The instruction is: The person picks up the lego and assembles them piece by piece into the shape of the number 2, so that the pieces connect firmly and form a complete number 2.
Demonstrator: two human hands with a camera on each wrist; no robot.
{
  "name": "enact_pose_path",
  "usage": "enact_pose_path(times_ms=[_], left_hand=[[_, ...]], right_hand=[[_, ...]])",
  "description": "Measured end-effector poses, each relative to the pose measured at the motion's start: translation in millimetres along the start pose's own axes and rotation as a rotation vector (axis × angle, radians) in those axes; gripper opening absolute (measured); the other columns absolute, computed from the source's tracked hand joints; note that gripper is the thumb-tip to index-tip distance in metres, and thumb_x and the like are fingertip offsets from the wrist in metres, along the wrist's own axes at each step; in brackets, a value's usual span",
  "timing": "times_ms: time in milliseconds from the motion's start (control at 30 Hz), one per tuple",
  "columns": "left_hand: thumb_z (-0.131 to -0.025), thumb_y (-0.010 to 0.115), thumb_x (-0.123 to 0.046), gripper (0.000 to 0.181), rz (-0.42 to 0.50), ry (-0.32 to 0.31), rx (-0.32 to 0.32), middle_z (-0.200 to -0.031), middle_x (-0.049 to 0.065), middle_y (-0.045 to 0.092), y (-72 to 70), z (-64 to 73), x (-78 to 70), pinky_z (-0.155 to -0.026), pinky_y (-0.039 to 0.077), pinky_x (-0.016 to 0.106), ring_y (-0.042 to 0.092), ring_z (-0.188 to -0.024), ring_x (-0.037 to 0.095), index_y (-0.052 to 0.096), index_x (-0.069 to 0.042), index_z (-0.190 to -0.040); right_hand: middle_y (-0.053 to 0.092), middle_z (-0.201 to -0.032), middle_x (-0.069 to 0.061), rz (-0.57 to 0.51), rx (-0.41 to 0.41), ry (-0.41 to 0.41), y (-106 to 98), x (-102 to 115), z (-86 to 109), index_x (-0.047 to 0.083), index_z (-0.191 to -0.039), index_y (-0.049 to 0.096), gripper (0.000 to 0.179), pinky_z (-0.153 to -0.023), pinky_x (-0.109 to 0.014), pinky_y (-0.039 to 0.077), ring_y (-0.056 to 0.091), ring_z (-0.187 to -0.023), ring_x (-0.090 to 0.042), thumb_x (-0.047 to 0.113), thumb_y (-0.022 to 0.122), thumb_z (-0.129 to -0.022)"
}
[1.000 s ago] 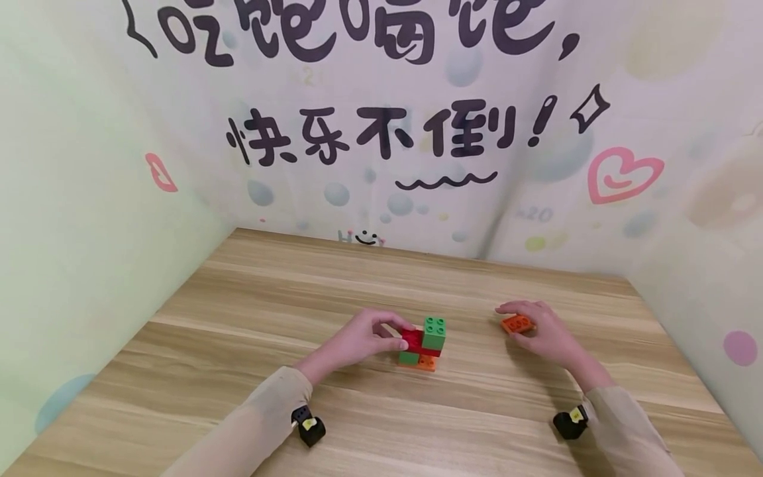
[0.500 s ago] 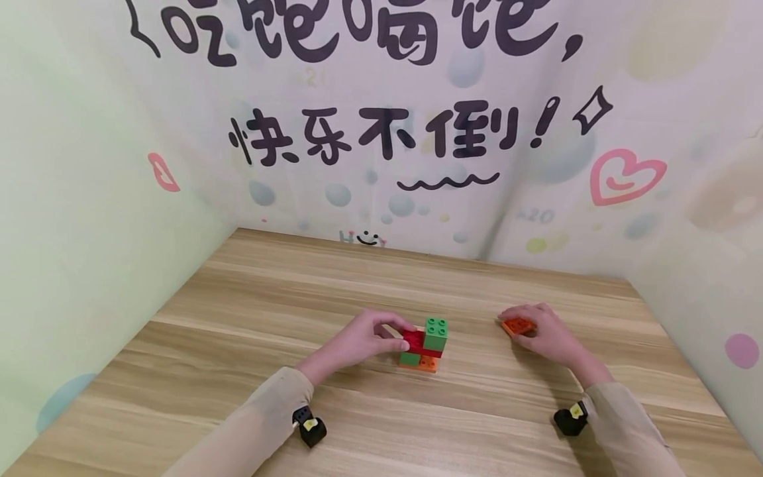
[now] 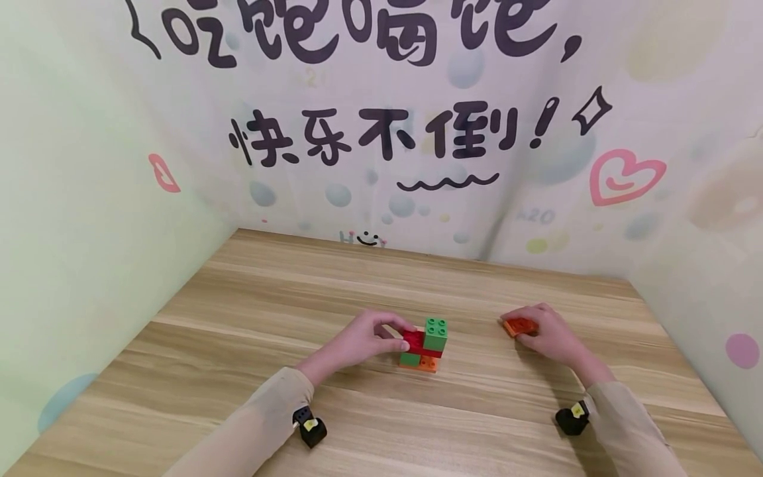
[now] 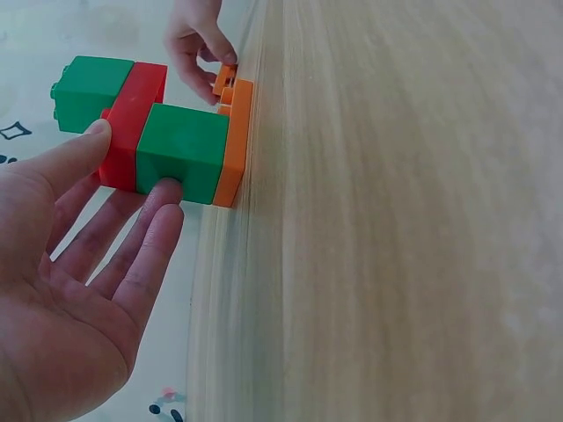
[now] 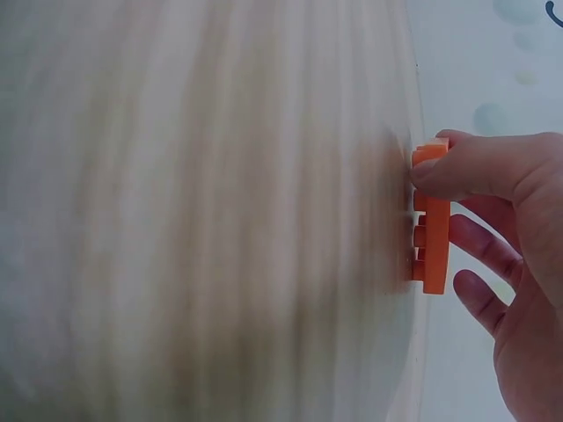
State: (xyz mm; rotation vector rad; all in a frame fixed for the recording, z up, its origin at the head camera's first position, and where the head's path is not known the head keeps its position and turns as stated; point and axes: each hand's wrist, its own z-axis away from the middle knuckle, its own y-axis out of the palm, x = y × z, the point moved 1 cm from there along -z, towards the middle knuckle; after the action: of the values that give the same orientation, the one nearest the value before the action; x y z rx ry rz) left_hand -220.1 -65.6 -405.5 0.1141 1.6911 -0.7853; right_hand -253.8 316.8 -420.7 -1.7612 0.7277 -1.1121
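My left hand [image 3: 359,341] holds a small stack of toy building bricks by its red brick [image 3: 413,341], thumb on the near side. A green brick [image 3: 435,333] tops the stack at its right end. Below the red layer, the left wrist view shows another green brick [image 4: 183,151] on an orange plate brick [image 4: 236,145] at the table. Farther right, my right hand [image 3: 545,332] pinches a separate orange plate brick [image 5: 435,220] between thumb and fingers. In the right wrist view, that brick's studs face the tabletop.
The wood-grain table [image 3: 357,278] spreads around both hands. Behind it hangs a white printed backdrop [image 3: 334,205] with dark lettering. Black wrist cameras sit below the left sleeve [image 3: 256,411] and beside the right sleeve [image 3: 626,417].
My right hand's fingers have come down closer around the separate orange brick, which has shifted very slightly to the right. My left hand and the stack stay in place.
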Motion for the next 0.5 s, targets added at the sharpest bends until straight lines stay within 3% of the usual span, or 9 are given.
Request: enact_pose_path(times_ms=[300,500], left_hand=[[-0.089,0.074,-0.019,0.027,0.004,-0.009,0.002,-0.113,0.009,0.07,-0.1,0.2,-0.3,-0.076,0.056,0.022,0.069,-0.084,0.013,0.072,-0.015,-0.115],[-0.089,0.074,-0.02,0.027,0.002,-0.018,0.001,-0.112,0.008,0.07,0.0,0.6,-1.1,-0.075,0.055,0.023,0.069,-0.083,0.012,0.072,-0.016,-0.115]], right_hand=[[0.071,-0.113,-0.013,-0.015,-0.043,-0.01,-5.3,0.7,0.7,0.013,-0.12,0.07,0.04,-0.081,-0.042,0.047,0.056,-0.098,-0.028,0.003,0.076,-0.081],[0.071,-0.108,-0.01,-0.005,-0.083,-0.067,-10.5,8.8,-0.7,0.011,-0.12,0.07,0.041,-0.074,-0.039,0.049,0.057,-0.093,-0.023,0.003,0.078,-0.081]])
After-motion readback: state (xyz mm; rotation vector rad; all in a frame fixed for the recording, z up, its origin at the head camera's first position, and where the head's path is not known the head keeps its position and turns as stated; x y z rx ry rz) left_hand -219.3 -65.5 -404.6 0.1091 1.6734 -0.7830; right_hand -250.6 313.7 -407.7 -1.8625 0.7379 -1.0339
